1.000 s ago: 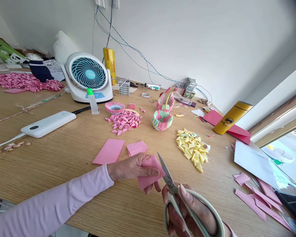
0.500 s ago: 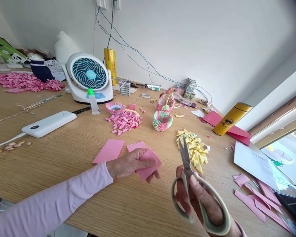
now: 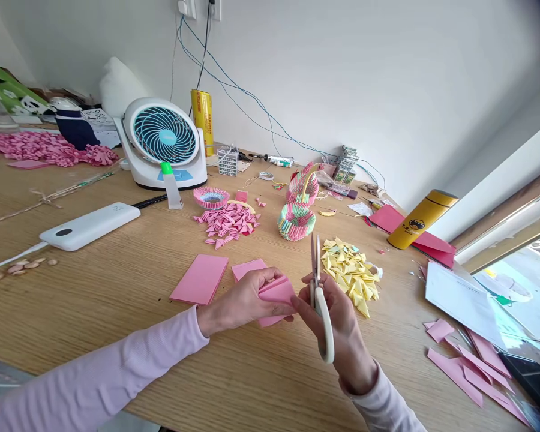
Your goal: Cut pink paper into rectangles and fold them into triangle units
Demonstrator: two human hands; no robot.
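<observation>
My left hand (image 3: 247, 297) is closed on folded pink paper (image 3: 276, 292), whose upper layers bend up in its grip. My right hand (image 3: 335, 318) holds scissors (image 3: 323, 324) with white handles, blades pointing up and away and nearly together. Its fingertips touch the right corner of the pink paper. On the table behind the left hand lie a stack of pink paper (image 3: 200, 279) and another pink piece (image 3: 247, 268), partly covered by that hand. A pile of folded yellow paper triangles (image 3: 351, 273) sits just beyond the right hand.
Farther back are pink folded pieces (image 3: 229, 223), a small paper bowl (image 3: 210, 197) and woven paper baskets (image 3: 297, 222). A white fan (image 3: 166, 144) and a white device (image 3: 90, 226) stand left. Right are a yellow flask (image 3: 423, 219), pink scraps (image 3: 459, 372) and a phone (image 3: 531, 372).
My right hand has brought the scissors left and turned them, and its fingers now meet the pink paper. The paper in my left hand has tilted, its layers lifting. The blades have drawn closer together.
</observation>
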